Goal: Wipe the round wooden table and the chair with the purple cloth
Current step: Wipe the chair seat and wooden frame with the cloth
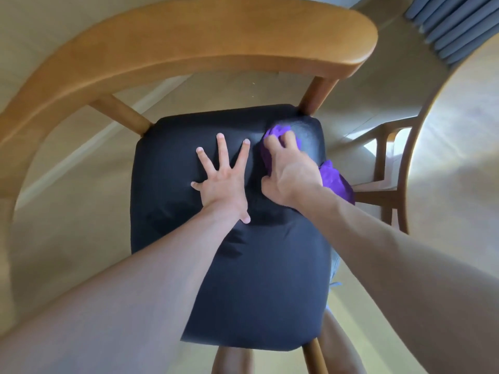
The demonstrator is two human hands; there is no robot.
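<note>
A wooden chair with a curved backrest and a black padded seat fills the middle of the view. My left hand lies flat on the seat with its fingers spread, holding nothing. My right hand presses the bunched purple cloth onto the far right part of the seat, near the right back post. Part of the cloth hangs over the seat's right edge. The round wooden table shows at the right edge of the view.
A second wooden chair stands tucked under the table, to the right of the black seat. Grey curtains hang at the top right. Pale floor surrounds the chair. My legs show below the seat's front edge.
</note>
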